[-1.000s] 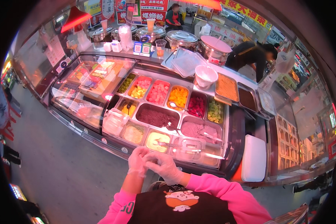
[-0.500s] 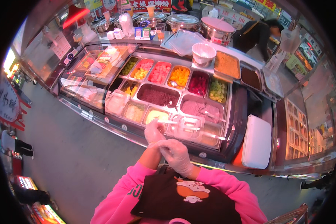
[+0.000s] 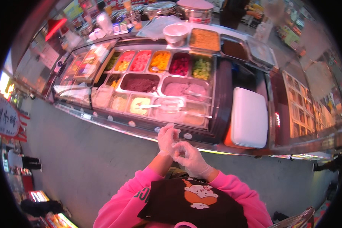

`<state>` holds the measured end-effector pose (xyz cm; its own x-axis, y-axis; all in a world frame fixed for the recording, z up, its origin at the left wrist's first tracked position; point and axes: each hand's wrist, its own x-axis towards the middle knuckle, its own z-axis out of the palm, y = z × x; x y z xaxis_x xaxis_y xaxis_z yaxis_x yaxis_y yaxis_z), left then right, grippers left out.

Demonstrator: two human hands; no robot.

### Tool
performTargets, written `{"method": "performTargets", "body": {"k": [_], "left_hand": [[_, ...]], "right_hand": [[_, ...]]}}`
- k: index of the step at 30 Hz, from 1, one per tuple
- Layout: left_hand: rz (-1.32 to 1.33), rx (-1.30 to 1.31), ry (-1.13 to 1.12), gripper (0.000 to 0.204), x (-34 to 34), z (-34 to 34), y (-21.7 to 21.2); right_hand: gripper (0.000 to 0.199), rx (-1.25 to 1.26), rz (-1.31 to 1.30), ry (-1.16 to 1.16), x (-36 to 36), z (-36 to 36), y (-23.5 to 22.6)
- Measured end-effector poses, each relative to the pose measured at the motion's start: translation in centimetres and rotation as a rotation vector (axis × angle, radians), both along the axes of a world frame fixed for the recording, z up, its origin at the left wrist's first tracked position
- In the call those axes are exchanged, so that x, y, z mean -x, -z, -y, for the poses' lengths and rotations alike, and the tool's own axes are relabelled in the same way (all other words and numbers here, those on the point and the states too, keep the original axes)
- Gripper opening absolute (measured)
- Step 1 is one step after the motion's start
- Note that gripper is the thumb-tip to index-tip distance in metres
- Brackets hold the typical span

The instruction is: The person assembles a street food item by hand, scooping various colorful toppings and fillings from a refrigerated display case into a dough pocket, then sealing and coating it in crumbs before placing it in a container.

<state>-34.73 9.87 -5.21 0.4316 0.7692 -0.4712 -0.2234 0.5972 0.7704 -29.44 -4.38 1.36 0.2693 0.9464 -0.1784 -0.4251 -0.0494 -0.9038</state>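
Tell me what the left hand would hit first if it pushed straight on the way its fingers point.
Probably the front edge of the display counter, then its lidded tubs; depth is unclear. The left hand points up and away.

Both forearms are coming up from the lower edge in pink sleeves, meeting in front of the chest. The left hand [image 3: 167, 138] is wearing a thin clear glove, fingers pointing upward and loosely curled, palm turned toward the right. The right hand [image 3: 192, 159], also gloved, is sitting just below and right of it, its fingertips [image 3: 175, 146] pinching at the left hand's glove near the palm. The two hands are touching.
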Motion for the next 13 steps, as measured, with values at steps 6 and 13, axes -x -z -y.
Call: {"method": "performTargets", "body": {"k": [6,13], "left_hand": [[0.098,0.118,0.264,0.017,-2.1,4.9,1.1],[0.139,-0.308,1.234,0.035,-3.3,9.4,-0.9]], "right_hand": [[0.044,0.026,-0.092,-0.043,-1.9,5.8,-1.7],[0.068,0.078,-0.3,0.133,-6.8,12.8,-2.9]]}}
